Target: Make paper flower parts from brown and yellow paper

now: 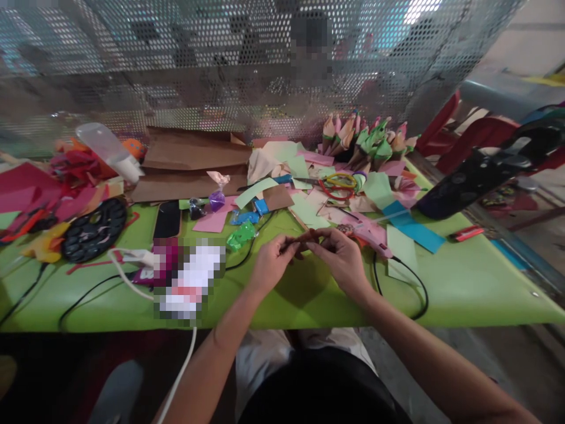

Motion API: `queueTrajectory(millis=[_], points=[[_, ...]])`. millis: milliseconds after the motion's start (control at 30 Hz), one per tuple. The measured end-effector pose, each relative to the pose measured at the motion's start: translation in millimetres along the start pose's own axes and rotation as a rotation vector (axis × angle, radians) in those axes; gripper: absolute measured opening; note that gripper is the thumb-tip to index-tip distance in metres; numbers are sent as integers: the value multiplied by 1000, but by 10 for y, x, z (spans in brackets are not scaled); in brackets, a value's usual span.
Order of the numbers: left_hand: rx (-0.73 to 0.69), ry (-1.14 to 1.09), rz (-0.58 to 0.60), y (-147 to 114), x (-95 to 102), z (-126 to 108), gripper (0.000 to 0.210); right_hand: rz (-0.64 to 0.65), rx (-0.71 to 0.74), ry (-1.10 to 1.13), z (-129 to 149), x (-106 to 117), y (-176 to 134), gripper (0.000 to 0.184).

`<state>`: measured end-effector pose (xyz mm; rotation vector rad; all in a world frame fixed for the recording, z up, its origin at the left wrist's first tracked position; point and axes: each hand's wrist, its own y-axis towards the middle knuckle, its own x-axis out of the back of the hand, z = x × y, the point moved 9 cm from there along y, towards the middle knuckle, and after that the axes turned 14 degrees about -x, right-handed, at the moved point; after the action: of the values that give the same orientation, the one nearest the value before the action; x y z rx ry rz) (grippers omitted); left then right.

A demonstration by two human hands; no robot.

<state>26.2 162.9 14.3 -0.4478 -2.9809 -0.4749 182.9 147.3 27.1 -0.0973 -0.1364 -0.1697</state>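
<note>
Writing on the phone screen (192, 280) is showing too blurred to read. A small brown piece (310, 235) is lying at two o'clock from the left hand (272, 260), ten from the right hand (343, 257); both hands' fingertips are pinching it.

Perforated grey metal screen (198, 88) behind a green tabletop (477, 288), black rectangular phone (168, 221), tall black cylindrical bottle (468, 179), translucent white-capped plastic bottle (103, 147), thin white cable (182, 368)
</note>
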Motion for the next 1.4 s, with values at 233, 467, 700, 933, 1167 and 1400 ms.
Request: queueTrajectory(millis=[233,467,700,933,1167,1400], points=[[-29,55,33,-6,-13,-41,22,65,61,-69,33,-9,39,34],[-3,53,61,-24,-32,-38,22,58,-1,-33,-3,23,21,18],[-2,31,91,-19,-59,-56,20,124,-61,34,-8,-34,11,19],[14,69,2,-9,69,-67,24,94,-124,291,-83,23,38,19],[-11,56,-12,-4,88,-108,25,141,-123,359,-91,-14,43,18],[-8,39,-15,-3,87,-88,24,109,-118,315,-81,17,20,20]])
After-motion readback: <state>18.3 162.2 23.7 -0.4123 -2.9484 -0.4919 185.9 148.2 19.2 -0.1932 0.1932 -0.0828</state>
